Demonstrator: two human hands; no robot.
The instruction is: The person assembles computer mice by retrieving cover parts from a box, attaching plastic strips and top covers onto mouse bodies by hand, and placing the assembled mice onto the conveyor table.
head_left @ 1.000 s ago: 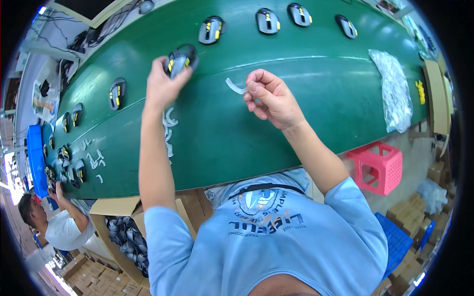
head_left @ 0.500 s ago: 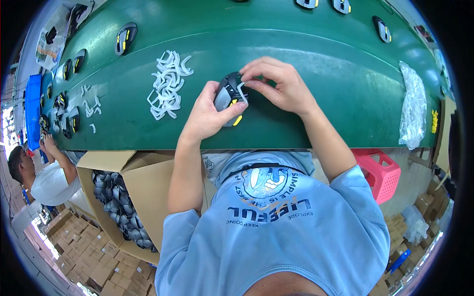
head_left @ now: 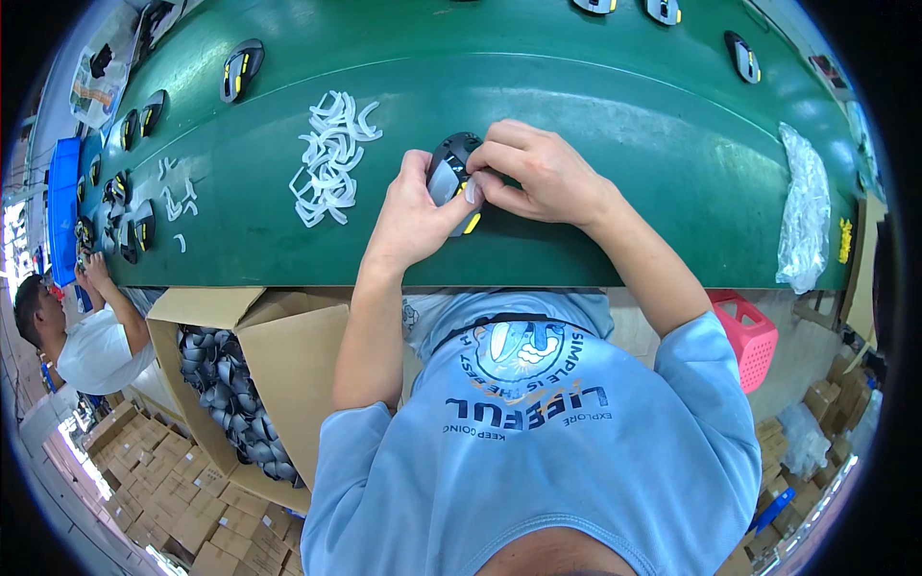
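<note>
The right hand's [head_left: 543, 178] thumb and forefinger are drawn close together at the right-hand edge of a mouse [head_left: 445, 182]; what they pinch, if anything, is hidden, so I cannot tell. The left hand [head_left: 408, 216] grips the mouse's left side, its thumb laid across the lower part beside the yellow trim, its other fingers mostly out of sight. The mouse sits between both hands, over the near edge of the green bench [head_left: 672, 173], roughly midway along.

The step in hand looks like fine fitting or pressing work on the mouse's side. The next move seems to call for a steady left grip while the right fingertips push evenly, without slipping.

Left of the hands, on the bench, lies a loose pile of curved white strips [head_left: 333, 178]. Another mouse [head_left: 242, 72] stands towards the far left corner, and one more [head_left: 743, 58] towards the far right. A clear plastic bag [head_left: 805, 211] lies by the right end. Below the near edge, left of the person, an open carton [head_left: 293, 355] holds dark shells [head_left: 230, 403].
</note>
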